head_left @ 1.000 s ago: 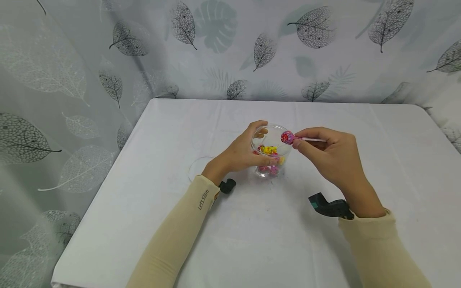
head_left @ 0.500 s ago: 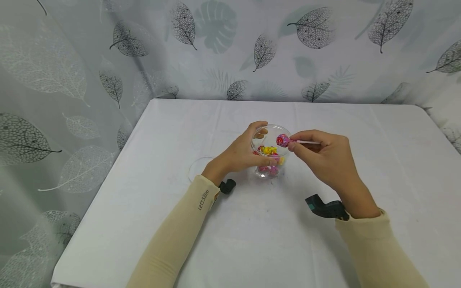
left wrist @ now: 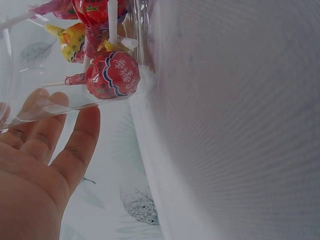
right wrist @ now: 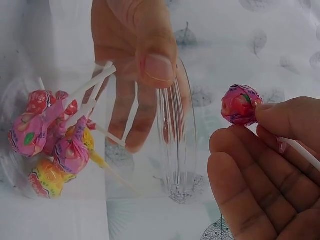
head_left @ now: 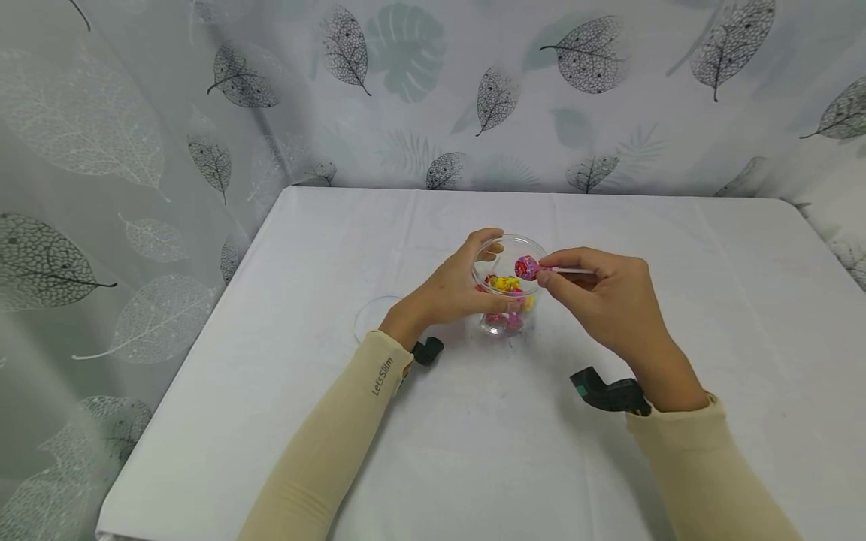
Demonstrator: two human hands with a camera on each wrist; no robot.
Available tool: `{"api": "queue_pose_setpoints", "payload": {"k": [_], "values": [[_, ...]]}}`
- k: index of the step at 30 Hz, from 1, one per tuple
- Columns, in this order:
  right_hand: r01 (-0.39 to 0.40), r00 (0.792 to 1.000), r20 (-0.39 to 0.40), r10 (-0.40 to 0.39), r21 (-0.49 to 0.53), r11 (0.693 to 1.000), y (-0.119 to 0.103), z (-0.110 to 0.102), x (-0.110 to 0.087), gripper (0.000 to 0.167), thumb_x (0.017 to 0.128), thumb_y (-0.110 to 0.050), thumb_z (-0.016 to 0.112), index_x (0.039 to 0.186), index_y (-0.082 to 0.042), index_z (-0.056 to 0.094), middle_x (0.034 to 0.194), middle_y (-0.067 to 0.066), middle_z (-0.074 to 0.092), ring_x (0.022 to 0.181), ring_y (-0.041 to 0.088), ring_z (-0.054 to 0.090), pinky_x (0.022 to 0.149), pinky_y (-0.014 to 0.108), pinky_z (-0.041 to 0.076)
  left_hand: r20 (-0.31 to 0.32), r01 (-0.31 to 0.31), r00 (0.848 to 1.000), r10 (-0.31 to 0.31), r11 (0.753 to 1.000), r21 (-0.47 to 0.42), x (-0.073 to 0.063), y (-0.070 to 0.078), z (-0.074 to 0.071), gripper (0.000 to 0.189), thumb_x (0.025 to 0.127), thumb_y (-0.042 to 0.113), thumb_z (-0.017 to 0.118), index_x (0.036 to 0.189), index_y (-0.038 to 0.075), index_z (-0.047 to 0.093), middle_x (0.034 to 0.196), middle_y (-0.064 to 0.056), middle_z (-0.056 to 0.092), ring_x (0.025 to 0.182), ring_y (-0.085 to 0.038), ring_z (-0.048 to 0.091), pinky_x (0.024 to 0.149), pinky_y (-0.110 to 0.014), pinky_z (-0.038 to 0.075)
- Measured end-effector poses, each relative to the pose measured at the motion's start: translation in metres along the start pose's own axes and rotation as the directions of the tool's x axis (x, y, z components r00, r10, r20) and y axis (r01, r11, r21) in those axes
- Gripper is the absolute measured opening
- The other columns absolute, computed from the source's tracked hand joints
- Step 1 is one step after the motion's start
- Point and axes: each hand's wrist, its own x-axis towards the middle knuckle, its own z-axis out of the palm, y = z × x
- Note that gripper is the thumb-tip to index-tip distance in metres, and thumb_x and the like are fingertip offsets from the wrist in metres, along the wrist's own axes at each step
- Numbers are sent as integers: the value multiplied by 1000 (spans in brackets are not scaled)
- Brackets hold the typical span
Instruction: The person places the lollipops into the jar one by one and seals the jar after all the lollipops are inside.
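Observation:
A clear plastic jar (head_left: 509, 327) stands uncapped on the white table, several wrapped lollipops (right wrist: 55, 135) piled at its bottom in pink, red and yellow. My left hand (head_left: 449, 284) grips the jar near its rim, thumb on the near side and fingers round the far side. Between thumb and fingertips my right hand (head_left: 609, 297) pinches a pink-and-red lollipop (right wrist: 241, 105), its white stick pointing back to the right. In the head view the candy overlaps the right part of the jar's mouth; in the right wrist view it sits just outside the rim.
A clear round lid (head_left: 368, 304) lies flat on the white tablecloth (head_left: 473, 443), partly behind the left wrist. Leaf-patterned curtains (head_left: 406, 113) hang behind and to the left of the table. Each wrist bears a small black camera (head_left: 612, 392).
My right hand has carried the lollipop a little left and down, from beside the jar's rim to over its right part. The left hand and jar have stayed put.

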Motion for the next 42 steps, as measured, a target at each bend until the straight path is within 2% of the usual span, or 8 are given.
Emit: {"api": "queue_pose_setpoints", "payload": {"k": [10, 24, 33, 42], "values": [[18, 1000, 6, -18, -39, 999, 1, 3, 0, 11, 90, -3, 80, 102, -2, 81, 94, 14, 79, 74, -12, 67, 68, 9, 53, 0, -13, 1000, 13, 1000, -15, 0, -1, 0, 100, 83, 37, 89, 159, 31, 26, 156, 5, 45, 145, -12, 42, 114, -48, 43], [3, 1000, 26, -2, -57, 998, 2, 4, 1, 10, 90, -5, 81, 100, -3, 81, 94, 13, 79, 73, -13, 67, 68, 9, 53, 4, -7, 1000, 7, 1000, -17, 0, -2, 0, 102, 81, 40, 90, 159, 33, 25, 155, 7, 44, 145, -11, 41, 113, -48, 44], [26, 999, 21, -25, -77, 997, 2, 4, 1, 10, 89, -5, 82, 99, -4, 82, 92, 11, 80, 73, -16, 65, 66, 9, 52, -4, -5, 1000, 5, 1000, -15, 1, -2, 0, 102, 81, 39, 91, 159, 32, 26, 155, 7, 45, 144, -10, 42, 114, -48, 43], [26, 999, 23, -24, -91, 996, 3, 4, 1, 11, 89, -7, 82, 100, -6, 82, 93, 10, 80, 73, 1, 73, 67, 9, 52, 3, -14, 1000, 14, 1000, -17, 0, -2, 0, 102, 82, 39, 90, 160, 32, 25, 155, 8, 44, 145, -10, 41, 113, -48, 44]]}}
